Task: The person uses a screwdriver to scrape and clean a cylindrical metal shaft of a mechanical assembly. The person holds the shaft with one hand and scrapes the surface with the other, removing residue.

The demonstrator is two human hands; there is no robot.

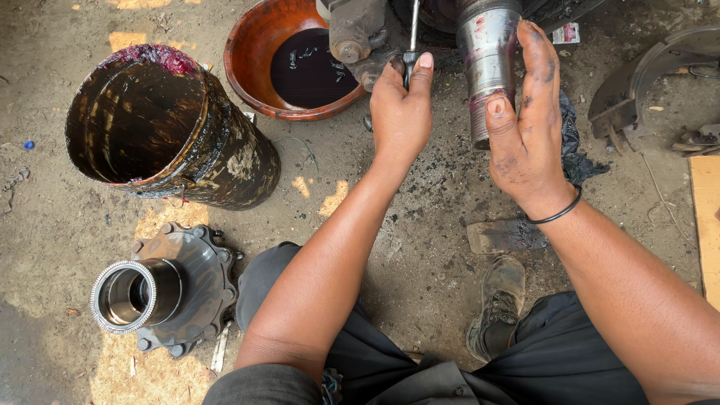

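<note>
The shiny steel axle spindle, a greasy cylinder smeared purple-red at its lower end, hangs down from the top edge of the view over the dirt ground. The right hand lies flat and open against its right side, thumb pressed on the lower end, fingers stretched upward and not closed round it. Just left of the spindle, the left hand is clamped on the dark handle of a slim metal screwdriver, its shaft pointing up. Behind the left hand sits a round brown bowl holding black oil. Toward the ground's left edge lies a dirty open-ended metal drum on its side, and near the bottom left corner a grey wheel hub with a toothed ring
</note>
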